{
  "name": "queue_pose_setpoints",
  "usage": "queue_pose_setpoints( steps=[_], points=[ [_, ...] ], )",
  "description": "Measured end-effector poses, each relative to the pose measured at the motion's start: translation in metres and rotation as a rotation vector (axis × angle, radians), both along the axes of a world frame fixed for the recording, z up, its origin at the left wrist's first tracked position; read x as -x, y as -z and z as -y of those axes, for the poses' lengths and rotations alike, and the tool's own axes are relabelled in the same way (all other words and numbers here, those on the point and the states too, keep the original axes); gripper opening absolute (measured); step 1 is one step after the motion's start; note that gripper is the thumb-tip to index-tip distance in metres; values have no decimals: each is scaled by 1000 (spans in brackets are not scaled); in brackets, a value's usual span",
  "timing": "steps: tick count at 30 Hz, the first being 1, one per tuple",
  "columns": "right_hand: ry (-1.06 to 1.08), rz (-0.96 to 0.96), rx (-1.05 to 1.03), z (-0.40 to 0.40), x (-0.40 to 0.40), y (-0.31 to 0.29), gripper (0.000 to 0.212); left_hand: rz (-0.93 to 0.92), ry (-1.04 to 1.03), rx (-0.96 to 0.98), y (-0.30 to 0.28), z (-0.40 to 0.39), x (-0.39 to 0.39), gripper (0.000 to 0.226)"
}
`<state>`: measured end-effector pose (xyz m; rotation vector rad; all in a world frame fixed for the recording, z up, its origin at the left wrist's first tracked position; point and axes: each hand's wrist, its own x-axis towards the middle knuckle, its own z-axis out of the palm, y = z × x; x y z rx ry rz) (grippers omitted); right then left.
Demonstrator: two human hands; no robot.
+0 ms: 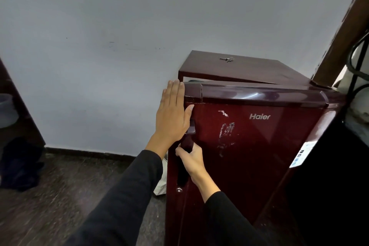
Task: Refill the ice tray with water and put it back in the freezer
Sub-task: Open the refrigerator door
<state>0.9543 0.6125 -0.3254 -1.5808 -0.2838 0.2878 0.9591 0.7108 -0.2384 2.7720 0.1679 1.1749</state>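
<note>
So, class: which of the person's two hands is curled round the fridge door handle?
The right hand, lower down, grips the handle; the left hand lies flat.

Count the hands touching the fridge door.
2. The left hand lies flat against the door's top corner edge; the right hand grips the handle below.

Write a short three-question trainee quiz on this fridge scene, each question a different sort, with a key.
1. True or false: the left hand lies flat with straight fingers against the edge of the glossy maroon fridge door.
2. Multiple choice: the right hand grips A) the small metal keys B) the dark maroon door handle C) the white sticker.
3. Fill in: the keys lie on the fridge's ___.

Key: 1 true; 2 B; 3 top.
</note>
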Motion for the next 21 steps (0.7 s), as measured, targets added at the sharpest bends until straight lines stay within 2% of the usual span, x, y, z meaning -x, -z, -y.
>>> queue_pose_setpoints(
  steps=[6,21],
  points=[
    [-37,4,-4,35,38,-1,7,31,-40,12,0,34,42,63],
    [-31,57,-103,132,122,7,24,95,-34,1,0,124,141,59]
  ],
)
